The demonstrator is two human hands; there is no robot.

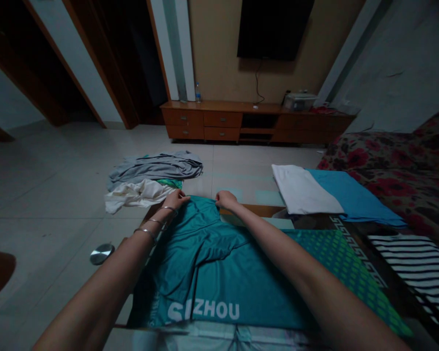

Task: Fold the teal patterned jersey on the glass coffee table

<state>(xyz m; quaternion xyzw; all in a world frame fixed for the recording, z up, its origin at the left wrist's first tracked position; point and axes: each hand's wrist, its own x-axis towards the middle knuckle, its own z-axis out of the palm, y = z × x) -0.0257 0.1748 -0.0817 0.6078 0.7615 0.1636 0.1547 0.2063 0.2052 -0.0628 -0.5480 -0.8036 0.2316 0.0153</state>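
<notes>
A teal jersey (219,273) with white lettering and a green patterned lower end lies spread over a low table, its cloth creased near the sleeve. My left hand (176,199), with silver bangles on the wrist, pinches one corner of the sleeve's end. At the other corner of that sleeve, my right hand (225,200) is closed on the cloth. The sleeve edge stretches between the two hands at the table's far side.
Grey clothes (157,168) and a white garment (135,195) are heaped beyond the table. Folded white cloth (303,190), blue cloth (358,195) and a striped garment (417,263) lie at right, beside a floral sofa (388,151). A wooden TV cabinet (219,119) stands behind.
</notes>
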